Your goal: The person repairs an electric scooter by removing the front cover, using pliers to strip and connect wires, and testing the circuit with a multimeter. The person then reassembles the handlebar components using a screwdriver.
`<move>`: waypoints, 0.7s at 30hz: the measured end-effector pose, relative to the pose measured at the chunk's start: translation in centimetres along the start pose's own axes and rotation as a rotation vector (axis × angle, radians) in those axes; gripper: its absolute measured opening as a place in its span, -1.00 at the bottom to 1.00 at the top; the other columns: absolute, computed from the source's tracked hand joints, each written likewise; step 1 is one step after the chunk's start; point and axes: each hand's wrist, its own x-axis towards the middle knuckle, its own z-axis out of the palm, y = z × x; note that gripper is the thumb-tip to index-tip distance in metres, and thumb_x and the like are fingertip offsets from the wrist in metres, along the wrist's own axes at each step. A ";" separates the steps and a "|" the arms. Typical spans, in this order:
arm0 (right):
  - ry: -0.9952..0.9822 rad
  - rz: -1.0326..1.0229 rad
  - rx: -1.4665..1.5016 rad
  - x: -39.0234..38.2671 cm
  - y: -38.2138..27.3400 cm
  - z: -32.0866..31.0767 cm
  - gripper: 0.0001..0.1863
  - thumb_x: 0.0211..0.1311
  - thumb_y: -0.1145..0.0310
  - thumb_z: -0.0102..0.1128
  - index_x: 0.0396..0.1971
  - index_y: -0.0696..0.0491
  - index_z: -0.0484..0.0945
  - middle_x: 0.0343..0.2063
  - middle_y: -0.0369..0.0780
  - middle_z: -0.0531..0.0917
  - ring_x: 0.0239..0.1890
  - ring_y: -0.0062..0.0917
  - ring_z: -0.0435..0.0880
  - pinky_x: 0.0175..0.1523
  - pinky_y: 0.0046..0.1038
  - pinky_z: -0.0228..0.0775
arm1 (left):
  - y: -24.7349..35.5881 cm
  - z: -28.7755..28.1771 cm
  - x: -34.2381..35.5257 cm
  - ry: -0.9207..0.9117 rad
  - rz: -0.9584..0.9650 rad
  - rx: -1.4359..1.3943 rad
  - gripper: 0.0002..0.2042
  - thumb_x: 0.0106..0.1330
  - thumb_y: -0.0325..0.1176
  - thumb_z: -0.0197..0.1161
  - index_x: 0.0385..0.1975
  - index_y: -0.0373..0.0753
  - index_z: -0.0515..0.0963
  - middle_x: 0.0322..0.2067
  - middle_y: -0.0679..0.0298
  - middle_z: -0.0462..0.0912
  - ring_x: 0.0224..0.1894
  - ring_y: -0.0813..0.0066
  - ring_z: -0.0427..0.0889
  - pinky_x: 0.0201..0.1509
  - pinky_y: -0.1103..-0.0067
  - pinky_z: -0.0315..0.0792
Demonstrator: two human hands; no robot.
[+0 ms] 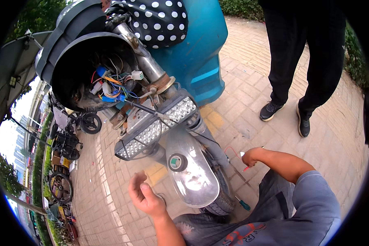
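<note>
Brick paving (242, 90) is spread right across, and on it a two-tone front end is presented: teal bodywork (209, 53) behind, and at its upper right a bystander (285, 53) is seen in dark trousers and black shoes. The headlight housing (65, 53) is left gaping, its hollow filled by tangled coloured wires (110, 88). Next, the silver mudguard (192, 180), set over the front wheel (219, 205), and above its top end the light bar (160, 127) is slung at a slant, wrapped by dark cables. Now the hands: the left hand (145, 197) is held loosely half-open beside the mudguard's left edge, nothing gripped; the right hand (252, 156) is curled closed, well off its right edge. Near the mudguard's top end a round green-centred cap (177, 162) is seated. A green-handled screwdriver (244, 205) is laid beside the wheel. Smallest, a thin red lead (246, 168) is pinched in the right hand, partly hidden.
</note>
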 end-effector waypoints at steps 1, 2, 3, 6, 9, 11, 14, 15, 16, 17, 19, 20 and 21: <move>0.143 -0.082 0.042 -5.8 -0.2 -2.1 -0.72 0.09 0.27 0.22 -0.24 0.12 0.63 -0.37 -0.21 0.70 -0.29 -0.45 0.65 -0.21 -0.38 0.46 | 0.9 0.0 1.2 0.037 0.046 -0.035 -0.69 0.38 -0.31 0.06 -0.02 -0.42 0.45 -0.20 0.12 0.61 -0.12 0.39 0.54 0.03 0.45 0.40; 0.290 -0.164 0.094 -11.2 -0.3 -3.5 -0.73 0.08 0.34 0.20 -0.25 0.16 0.62 -0.42 -0.20 0.71 -0.33 -0.45 0.68 -0.25 -0.38 0.47 | 1.9 0.2 2.8 0.006 0.067 -0.055 -0.69 0.38 -0.31 0.07 -0.02 -0.41 0.45 -0.20 0.13 0.61 -0.13 0.40 0.54 0.02 0.46 0.41; 0.386 -0.255 0.273 -15.1 0.0 -4.7 -0.74 0.11 0.35 0.20 -0.22 0.17 0.61 -0.43 -0.20 0.70 -0.37 -0.49 0.67 -0.25 -0.40 0.47 | 3.3 0.8 4.7 -0.032 0.090 -0.046 -0.70 0.38 -0.32 0.07 -0.03 -0.41 0.46 -0.20 0.14 0.61 -0.13 0.41 0.55 0.01 0.48 0.41; 0.715 -0.539 0.792 -26.9 -2.0 -6.6 -0.74 0.21 0.42 0.18 -0.12 0.18 0.54 -0.49 -0.21 0.66 -0.50 -0.57 0.62 -0.34 -0.46 0.45 | 7.3 4.0 11.1 -0.174 0.055 -0.072 -0.73 0.36 -0.36 0.12 -0.06 -0.40 0.50 -0.22 0.18 0.62 -0.17 0.50 0.56 -0.06 0.56 0.43; 1.019 -0.847 1.100 -33.3 -5.8 -8.4 -0.70 0.27 0.48 0.13 -0.01 0.17 0.46 -0.52 -0.23 0.62 -0.57 -0.65 0.57 -0.46 -0.58 0.39 | 8.5 7.3 17.1 -0.233 0.165 -0.028 -0.75 0.32 -0.37 0.21 -0.09 -0.38 0.53 -0.24 0.26 0.61 -0.26 0.61 0.54 -0.13 0.65 0.42; 1.175 -1.000 1.143 -34.3 -8.4 -9.9 -0.68 0.27 0.48 0.12 0.01 0.17 0.43 -0.50 -0.23 0.61 -0.59 -0.68 0.54 -0.49 -0.63 0.35 | 8.5 8.5 19.9 -0.254 0.215 0.106 -0.75 0.30 -0.38 0.24 -0.11 -0.38 0.54 -0.26 0.30 0.60 -0.30 0.64 0.53 -0.15 0.68 0.41; 1.364 -1.088 1.135 -34.2 -11.4 -11.6 -0.65 0.28 0.47 0.11 0.05 0.15 0.39 -0.47 -0.24 0.60 -0.62 -0.71 0.50 -0.50 -0.65 0.32 | 7.3 10.5 22.4 -0.246 0.742 0.441 -0.70 0.15 -0.49 0.28 -0.08 -0.28 0.55 -0.16 0.18 0.60 -0.24 0.35 0.54 -0.12 0.54 0.42; 1.416 -1.098 1.129 -33.7 -12.1 -12.2 -0.64 0.29 0.46 0.11 0.07 0.15 0.37 -0.45 -0.24 0.60 -0.62 -0.71 0.50 -0.50 -0.66 0.32 | 7.1 10.5 22.6 -0.285 0.796 0.511 -0.67 0.12 -0.49 0.29 -0.07 -0.26 0.54 -0.13 0.17 0.59 -0.17 0.26 0.51 -0.05 0.49 0.41; 1.467 -1.110 1.124 -33.2 -12.4 -12.6 -0.62 0.29 0.46 0.11 0.09 0.15 0.35 -0.44 -0.24 0.60 -0.63 -0.71 0.49 -0.50 -0.66 0.31 | 7.1 10.6 22.7 -0.323 0.851 0.584 -0.64 0.10 -0.50 0.30 -0.05 -0.24 0.54 -0.09 0.15 0.57 -0.10 0.16 0.49 0.01 0.43 0.39; 1.479 -1.121 1.135 -32.7 -12.4 -12.9 -0.59 0.30 0.44 0.10 0.11 0.15 0.30 -0.43 -0.22 0.60 -0.62 -0.71 0.49 -0.50 -0.67 0.30 | 7.1 10.4 23.0 -0.339 0.842 0.612 -0.63 0.09 -0.49 0.30 -0.04 -0.24 0.53 -0.09 0.14 0.57 -0.08 0.15 0.48 0.04 0.42 0.38; 1.479 -1.134 1.182 -32.4 -12.4 -13.0 -0.60 0.31 0.44 0.09 0.11 0.16 0.29 -0.42 -0.21 0.60 -0.61 -0.71 0.49 -0.50 -0.67 0.31 | 6.9 9.5 23.5 -0.367 0.821 0.675 -0.60 0.07 -0.49 0.32 -0.02 -0.24 0.52 -0.07 0.12 0.57 -0.03 0.12 0.46 0.10 0.39 0.34; 1.476 -1.142 1.205 -32.2 -12.4 -13.2 -0.61 0.31 0.44 0.08 0.10 0.16 0.29 -0.42 -0.21 0.60 -0.61 -0.70 0.49 -0.50 -0.67 0.32 | 6.8 9.2 23.8 -0.379 0.805 0.649 -0.59 0.08 -0.49 0.31 -0.01 -0.24 0.51 -0.07 0.12 0.57 -0.02 0.11 0.46 0.11 0.38 0.34; 1.495 -1.178 1.228 -32.3 -12.6 -13.2 -0.61 0.31 0.45 0.09 0.10 0.16 0.29 -0.41 -0.19 0.61 -0.60 -0.70 0.50 -0.50 -0.66 0.33 | 6.8 9.0 24.0 -0.389 0.790 0.623 -0.58 0.08 -0.49 0.31 0.00 -0.23 0.51 -0.06 0.11 0.56 -0.01 0.11 0.46 0.12 0.38 0.34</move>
